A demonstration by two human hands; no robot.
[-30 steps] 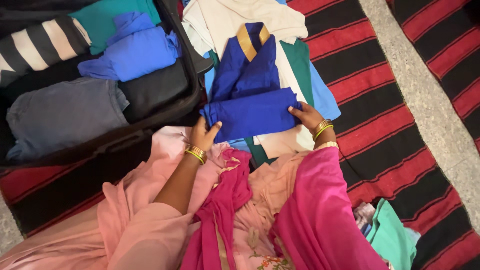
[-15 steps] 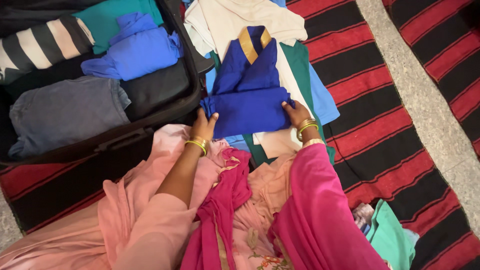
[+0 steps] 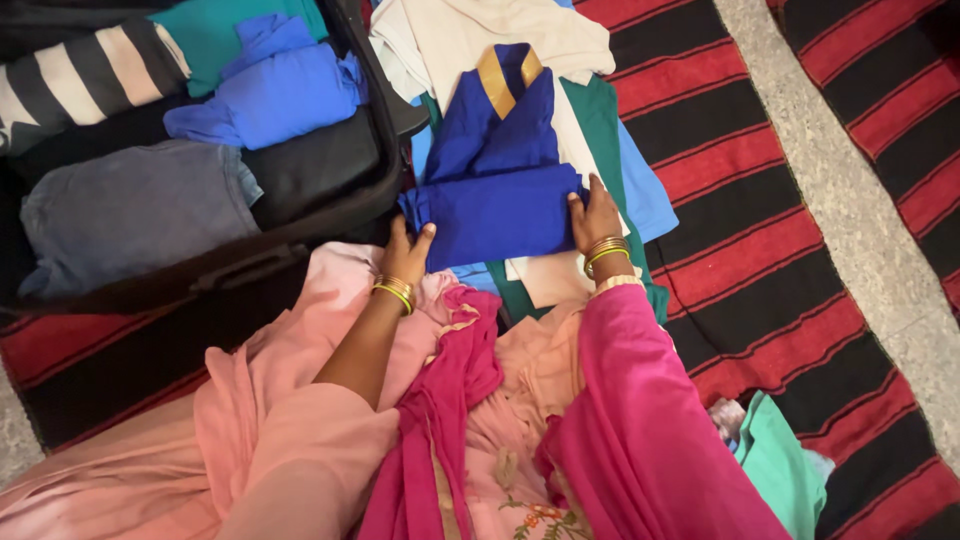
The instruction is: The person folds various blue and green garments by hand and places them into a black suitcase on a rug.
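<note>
Royal-blue cloth, smooth and matte, sits just above the middle of the frame: a blue garment (image 3: 497, 180) with a gold-yellow band at its neck, its lower part folded up into a thick, flat rectangle. The left hand (image 3: 408, 246) grips the left end of that fold, thumb up against the cloth and fingers tucked behind it. The right hand (image 3: 593, 215) presses on the right end, fingers spread along the edge; whether they curl under the fold is hard to tell from this angle. Both wrists carry thin gold bangles.

The garment lies on a loose pile of other clothes (image 3: 600, 150): a cream top at the upper centre, a dark green piece and a lighter blue one showing at the right edge of the stack. Under it all runs a woven rug (image 3: 760, 250) in red and black stripes, and a strip of pale speckled stone floor (image 3: 850, 200) crosses the upper right.

In the upper left of the frame an open black suitcase (image 3: 300, 235) holds soft folded bundles: a grey one (image 3: 130, 215), a crumpled periwinkle-blue one (image 3: 270, 90), a black-and-cream striped one (image 3: 80, 70) and a teal piece at the top edge.

The lower half of the frame is filled with the person's own draped clothing, salmon pink with a magenta scarf. A mint-green cloth (image 3: 785, 465) lies crumpled at the lower right.
</note>
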